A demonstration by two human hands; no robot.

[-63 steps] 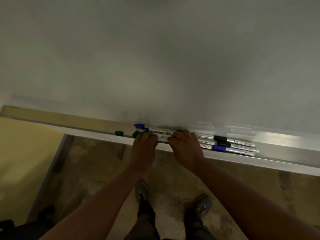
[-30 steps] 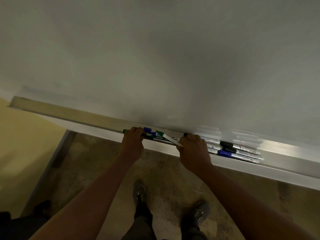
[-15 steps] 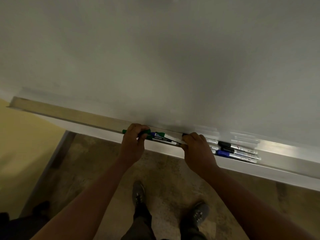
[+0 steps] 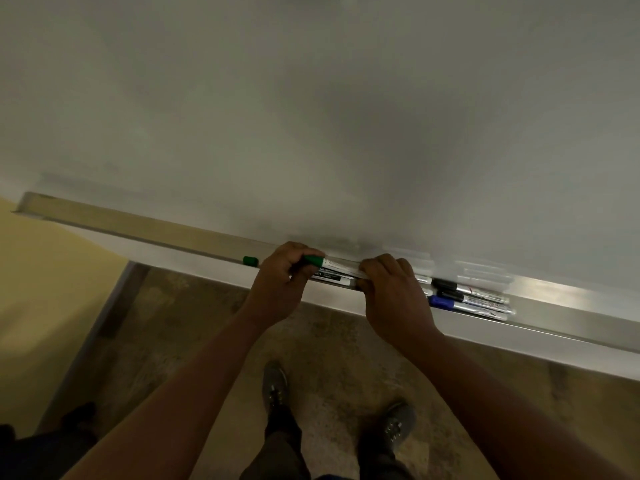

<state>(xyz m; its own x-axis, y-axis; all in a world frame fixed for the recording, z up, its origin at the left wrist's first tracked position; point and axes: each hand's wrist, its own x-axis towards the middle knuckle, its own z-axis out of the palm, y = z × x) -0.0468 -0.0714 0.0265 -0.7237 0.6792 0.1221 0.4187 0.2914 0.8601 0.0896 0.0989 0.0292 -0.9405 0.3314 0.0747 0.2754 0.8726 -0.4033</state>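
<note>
A long metal marker tray (image 4: 145, 228) runs under a blank whiteboard (image 4: 311, 116). My left hand (image 4: 280, 285) grips the green cap end of a green marker (image 4: 329, 263) lying in the tray. My right hand (image 4: 394, 292) holds the other end of that marker's white barrel. A second marker with a dark label (image 4: 332, 279) lies just in front of it between my hands. A loose green cap (image 4: 250, 261) sits in the tray left of my left hand.
Two black-capped markers (image 4: 467, 289) and a blue-capped marker (image 4: 464, 306) lie in the tray right of my right hand. Below are a stone-patterned floor (image 4: 194, 323), my two shoes and a yellow wall (image 4: 41, 289) at the left.
Both hands have gone from sorting a bunch of markers to holding one green marker by its two ends. The blue-capped marker near my left hand is no longer visible.
</note>
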